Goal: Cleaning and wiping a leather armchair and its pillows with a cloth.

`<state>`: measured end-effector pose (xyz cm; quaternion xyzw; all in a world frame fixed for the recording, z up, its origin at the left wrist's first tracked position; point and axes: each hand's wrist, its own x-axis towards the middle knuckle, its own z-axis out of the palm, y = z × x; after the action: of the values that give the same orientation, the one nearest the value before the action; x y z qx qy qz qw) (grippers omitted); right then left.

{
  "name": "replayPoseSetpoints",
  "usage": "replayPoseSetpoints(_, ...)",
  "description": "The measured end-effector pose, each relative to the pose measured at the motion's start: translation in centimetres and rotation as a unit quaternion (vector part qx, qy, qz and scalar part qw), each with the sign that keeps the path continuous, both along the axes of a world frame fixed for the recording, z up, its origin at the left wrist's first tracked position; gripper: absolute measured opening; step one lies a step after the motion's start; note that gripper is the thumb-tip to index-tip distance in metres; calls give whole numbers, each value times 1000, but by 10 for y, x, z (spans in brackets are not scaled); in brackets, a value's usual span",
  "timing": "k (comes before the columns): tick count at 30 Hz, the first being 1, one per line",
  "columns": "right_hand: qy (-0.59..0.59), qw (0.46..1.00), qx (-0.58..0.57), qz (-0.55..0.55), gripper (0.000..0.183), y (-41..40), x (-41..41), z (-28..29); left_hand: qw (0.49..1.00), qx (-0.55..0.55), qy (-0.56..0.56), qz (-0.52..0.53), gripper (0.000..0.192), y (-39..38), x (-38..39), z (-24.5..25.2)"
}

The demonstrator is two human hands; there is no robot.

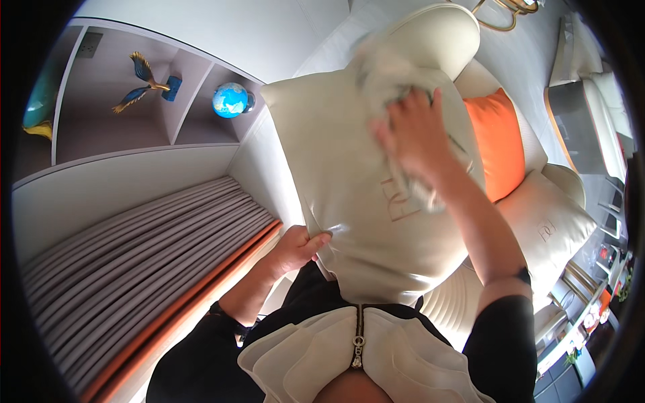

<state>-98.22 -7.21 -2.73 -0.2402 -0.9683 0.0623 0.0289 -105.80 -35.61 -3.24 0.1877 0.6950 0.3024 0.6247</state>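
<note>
A large cream cushion with a smooth, leather-like cover (pixel 322 146) stands in front of me, its lower edge by my lap. My left hand (pixel 300 247) pinches its lower left edge, thumb on the front face. Over the upper right of the cushion, my right hand (pixel 415 131) presses on a pale patterned cloth (pixel 415 189). Motion blurs both this hand and the cloth, so the fingertips are hard to make out. A stitched monogram on the cushion shows just left of the cloth.
Behind the cushion is a cream sofa (pixel 438 35) with an orange cushion (pixel 496 143) and another cream cushion (pixel 552 226). On the left, shelving (pixel 111 158) holds a winged figurine (pixel 143 83) and a globe (pixel 230 99). Below it runs a row of pleated grey fabric (pixel 151 242).
</note>
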Motion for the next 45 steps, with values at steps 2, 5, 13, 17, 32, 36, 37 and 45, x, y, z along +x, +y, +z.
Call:
replayPoseSetpoints(2,90,992,-66,-57,45,37,-9,-30,1000,18,-2,-9,36,8,1,2)
replayPoseSetpoints(5,66,980,-150,-111,45,46,-19,-20,999,16,12,-30,36,2,2,-5)
replayPoseSetpoints(13,111,957,-89,253,34,-58,-19,17,1000,23,13,-12,38,-5,-2,-9)
replayPoseSetpoints(17,27,988,-34,147,50,-4,-55,12,1000,0,24,-15,39,-9,-4,-9)
replayPoseSetpoints(32,-20,952,-299,-61,50,176,47,-173,992,99,52,-50,25,10,4,-13)
replayPoseSetpoints(36,86,965,-246,-14,32,104,39,-42,997,71,-12,-15,28,11,6,-3)
replayPoseSetpoints(37,42,955,-293,23,34,87,32,-14,998,65,-9,-16,28,12,7,6)
replayPoseSetpoints(45,262,896,-180,310,30,-15,-19,-1,1000,24,9,2,32,6,3,2)
